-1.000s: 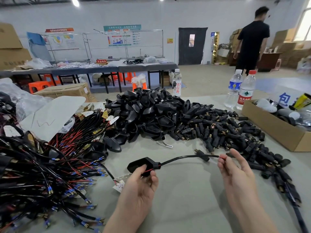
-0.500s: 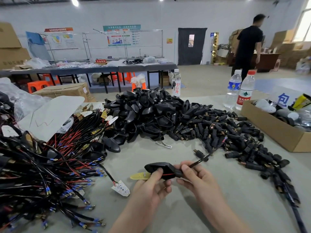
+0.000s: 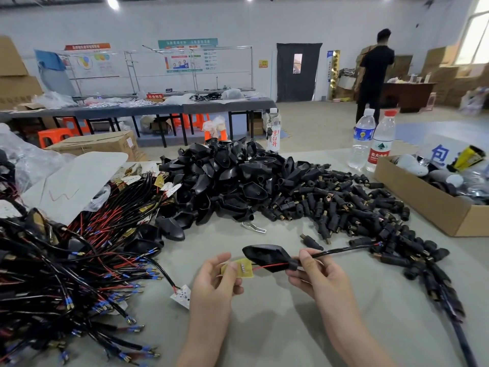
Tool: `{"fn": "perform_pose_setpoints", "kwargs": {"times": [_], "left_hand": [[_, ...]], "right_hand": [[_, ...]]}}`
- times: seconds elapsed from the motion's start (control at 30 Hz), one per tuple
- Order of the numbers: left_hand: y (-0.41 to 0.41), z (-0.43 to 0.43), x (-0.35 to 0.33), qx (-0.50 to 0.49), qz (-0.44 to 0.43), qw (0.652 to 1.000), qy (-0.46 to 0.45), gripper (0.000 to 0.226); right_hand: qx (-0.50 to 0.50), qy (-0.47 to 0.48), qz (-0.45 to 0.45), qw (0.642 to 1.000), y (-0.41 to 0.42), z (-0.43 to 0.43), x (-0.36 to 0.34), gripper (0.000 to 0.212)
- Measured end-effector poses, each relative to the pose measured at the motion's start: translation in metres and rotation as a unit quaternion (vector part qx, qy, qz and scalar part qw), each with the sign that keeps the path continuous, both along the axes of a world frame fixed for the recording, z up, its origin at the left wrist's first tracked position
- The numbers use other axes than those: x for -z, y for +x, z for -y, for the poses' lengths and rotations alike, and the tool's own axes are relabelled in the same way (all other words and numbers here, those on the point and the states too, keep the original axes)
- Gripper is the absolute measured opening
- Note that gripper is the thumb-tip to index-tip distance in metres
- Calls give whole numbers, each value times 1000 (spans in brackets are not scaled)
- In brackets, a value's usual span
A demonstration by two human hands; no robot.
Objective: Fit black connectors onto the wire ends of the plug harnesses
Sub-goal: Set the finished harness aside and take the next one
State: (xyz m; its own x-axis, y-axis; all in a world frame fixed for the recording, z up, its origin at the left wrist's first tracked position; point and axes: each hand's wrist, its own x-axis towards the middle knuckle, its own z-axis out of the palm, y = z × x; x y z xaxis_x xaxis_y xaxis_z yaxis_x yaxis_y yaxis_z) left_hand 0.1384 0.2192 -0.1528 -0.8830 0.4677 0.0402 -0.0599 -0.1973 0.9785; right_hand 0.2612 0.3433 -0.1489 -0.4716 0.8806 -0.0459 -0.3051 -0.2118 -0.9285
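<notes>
Above the tabletop [image 3: 264,335]: one plug harness [image 3: 267,256] held off the surface by both hands.
Left hand [image 3: 218,280]: pinches the harness's yellow circuit board [image 3: 239,268].
Right hand [image 3: 315,275]: pinches the cable at the black housing's neck.
Cable end [image 3: 379,244]: wire tips beside the heap of black connectors [image 3: 344,207].

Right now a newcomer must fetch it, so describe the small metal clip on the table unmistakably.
Start at the big heap of black shells in the middle of the grey table. On the bare surface just at its near edge lies the metal clip. It is the only flat, shiny silver piece there; its neighbours are all black.
</notes>
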Motion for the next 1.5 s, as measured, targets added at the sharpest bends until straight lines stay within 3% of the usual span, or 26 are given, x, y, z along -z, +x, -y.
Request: {"fn": "perform_pose_setpoints", "kwargs": {"times": [0.1,0.3,0.53,0.73,1.13,1.5], "left_hand": [[1,0,1,3,14,1000,-13,14],[1,2,-3,59,124,990,27,16],[-2,6,-4,45,21,999,3,17],[-2,6,-3,60,44,997,1,14],[-2,6,0,57,10,998,-23,18],[-7,6,5,14,-20,998,-52,9]], "right_hand": [[5,3,1,1000,-1,-2,3,15],[-5,3,2,1000,-1,-6,9,8],[2,21,17,1000,-1,-8,11,6],[8,28,19,999,0,-7,11,6],[14,34,21,999,-1,-3,10,7],[-55,-23,-48,997,0,-2,2,9]]}}
